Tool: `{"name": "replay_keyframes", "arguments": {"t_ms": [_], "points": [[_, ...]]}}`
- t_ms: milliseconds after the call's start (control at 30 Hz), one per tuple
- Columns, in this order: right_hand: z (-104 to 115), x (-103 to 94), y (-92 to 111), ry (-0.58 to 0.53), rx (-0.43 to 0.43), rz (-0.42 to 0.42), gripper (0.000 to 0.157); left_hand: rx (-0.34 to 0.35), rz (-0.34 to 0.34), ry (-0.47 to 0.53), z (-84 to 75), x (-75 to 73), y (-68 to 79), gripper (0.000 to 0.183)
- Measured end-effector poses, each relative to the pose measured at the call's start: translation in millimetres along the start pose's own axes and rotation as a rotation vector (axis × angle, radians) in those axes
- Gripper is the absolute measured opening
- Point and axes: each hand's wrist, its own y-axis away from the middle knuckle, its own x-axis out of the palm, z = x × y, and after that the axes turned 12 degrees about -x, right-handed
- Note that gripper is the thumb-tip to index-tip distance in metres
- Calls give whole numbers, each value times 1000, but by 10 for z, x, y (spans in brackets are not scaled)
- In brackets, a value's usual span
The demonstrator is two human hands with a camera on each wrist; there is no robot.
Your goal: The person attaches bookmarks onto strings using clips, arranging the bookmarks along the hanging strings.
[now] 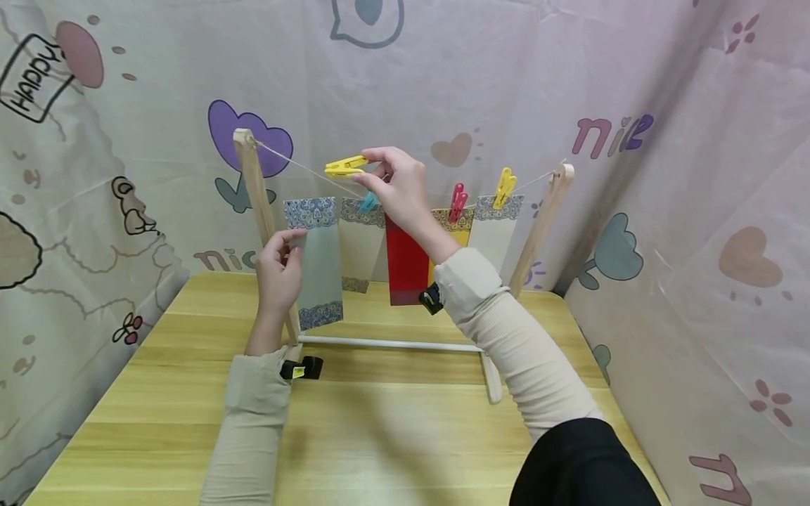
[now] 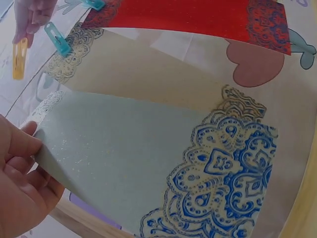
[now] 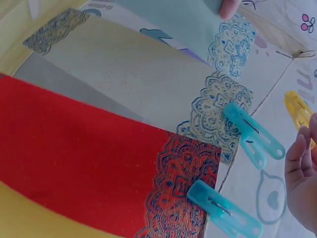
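Observation:
My left hand [image 1: 278,274] pinches the left edge of a pale blue-green card [image 1: 321,270] with blue lace-patterned ends, which hangs upright near the left post. Between thumb and fingers, my right hand [image 1: 401,190] holds a yellow clothespin [image 1: 344,166] above that card, close to the string [image 1: 297,162]. To the right, a beige card [image 1: 362,246] hangs from a teal clothespin [image 3: 255,131]. A second teal clothespin [image 3: 225,210] grips a red card [image 3: 99,158]. In the head view my right hand hides this second clip.
Two wooden posts, left [image 1: 252,176] and right [image 1: 544,218], carry the string above the wooden table [image 1: 380,422]. A white rod [image 1: 392,344] joins them low down. A red clothespin [image 1: 458,202] holds a yellow card [image 1: 466,235]; another yellow clothespin [image 1: 505,188] holds a whitish card [image 1: 496,235].

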Motion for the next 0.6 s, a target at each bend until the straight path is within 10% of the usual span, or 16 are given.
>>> {"name": "replay_keyframes", "arguments": {"t_ms": [600], "points": [[7, 151, -173, -3, 113, 82, 27, 26, 19, -1, -426, -40, -9, 21]]}}
